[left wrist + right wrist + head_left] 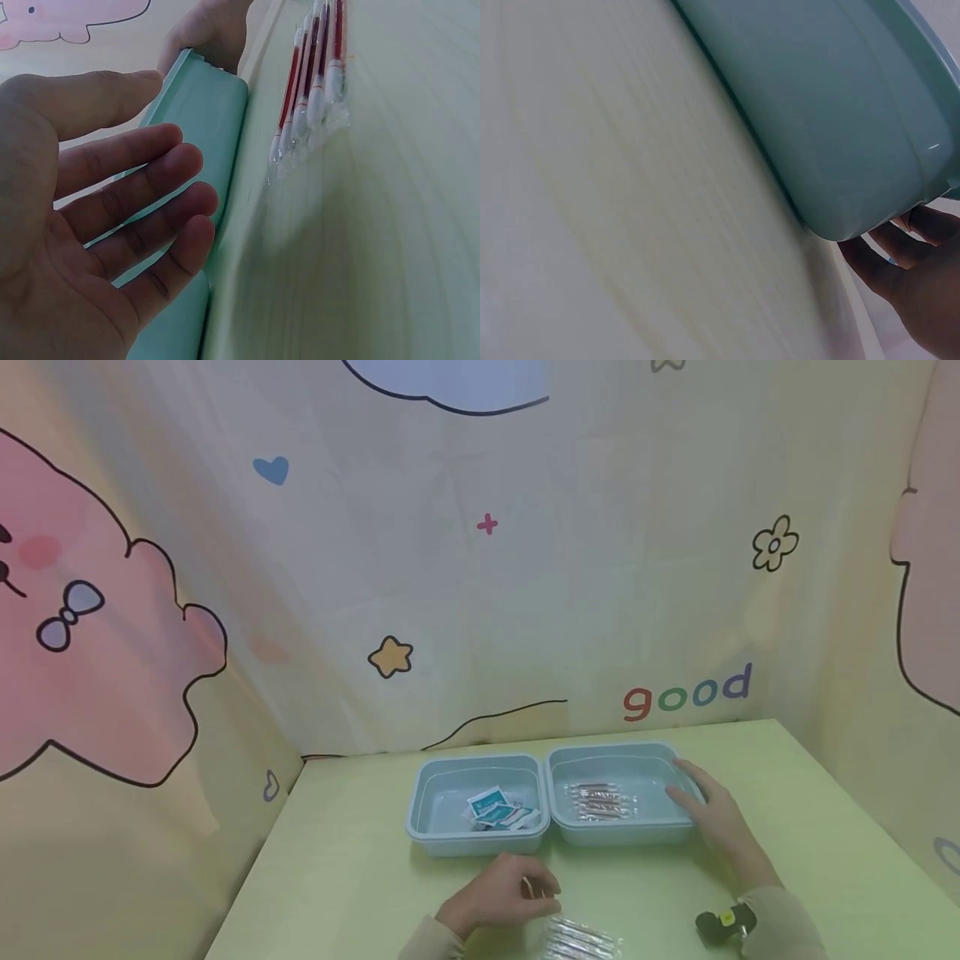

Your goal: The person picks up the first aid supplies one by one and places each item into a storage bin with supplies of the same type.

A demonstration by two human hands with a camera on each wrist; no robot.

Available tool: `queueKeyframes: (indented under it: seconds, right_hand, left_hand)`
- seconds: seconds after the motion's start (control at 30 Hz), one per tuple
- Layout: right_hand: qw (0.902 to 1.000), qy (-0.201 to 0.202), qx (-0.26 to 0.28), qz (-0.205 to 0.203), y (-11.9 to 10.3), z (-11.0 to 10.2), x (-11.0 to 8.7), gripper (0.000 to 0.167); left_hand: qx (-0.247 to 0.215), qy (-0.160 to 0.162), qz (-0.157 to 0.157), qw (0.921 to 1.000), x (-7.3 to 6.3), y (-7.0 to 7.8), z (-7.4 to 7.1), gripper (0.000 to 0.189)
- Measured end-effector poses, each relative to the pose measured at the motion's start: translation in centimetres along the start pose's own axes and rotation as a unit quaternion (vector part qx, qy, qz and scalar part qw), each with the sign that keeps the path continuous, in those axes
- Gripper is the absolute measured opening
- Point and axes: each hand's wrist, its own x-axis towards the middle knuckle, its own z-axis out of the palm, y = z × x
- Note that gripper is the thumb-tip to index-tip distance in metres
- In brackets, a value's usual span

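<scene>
My right hand (718,814) grips the right end of a light blue plastic basin (626,835), its thumb over the rim; in the right wrist view its fingers (877,262) lie against the basin's outer end. In that basin lie several wrapped swabs (600,802) with brownish-red shafts. Loosely bent and holding nothing, my left hand (501,893) hovers in front of the basins. Just beside it, more swabs in clear wrappers (579,938) lie on the table; the left wrist view shows their white tips and dark red shafts (311,82).
A second light blue basin (480,845) stands against the first on the left, with several white and teal sachets (495,810) inside. Near the right sleeve is a black item with a yellow label (724,925). Behind the pale green table (337,860) hangs a printed curtain (525,610).
</scene>
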Motion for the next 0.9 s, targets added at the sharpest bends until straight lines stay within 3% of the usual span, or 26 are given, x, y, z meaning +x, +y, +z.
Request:
queueKeyframes:
  seconds: [0.37,0.77,0.9]
  right_hand:
    - [1.0000,-0.001,0.002,0.000,-0.36,0.05,-0.19,0.072]
    - [0.9997,-0.010,-0.003,0.023,-0.40,0.06,-0.14,0.074]
    - [0.9998,-0.008,-0.003,0.018,-0.36,0.05,-0.11,0.074]
  left_hand:
    - [-0.011,-0.021,-0.009,0.9997,-0.16,-0.22,0.29,0.022]
    - [0.016,-0.050,-0.022,0.9984,-0.21,-0.10,0.81,0.026]
    - [-0.002,-0.059,-0.031,0.9977,-0.23,-0.05,0.84,0.026]
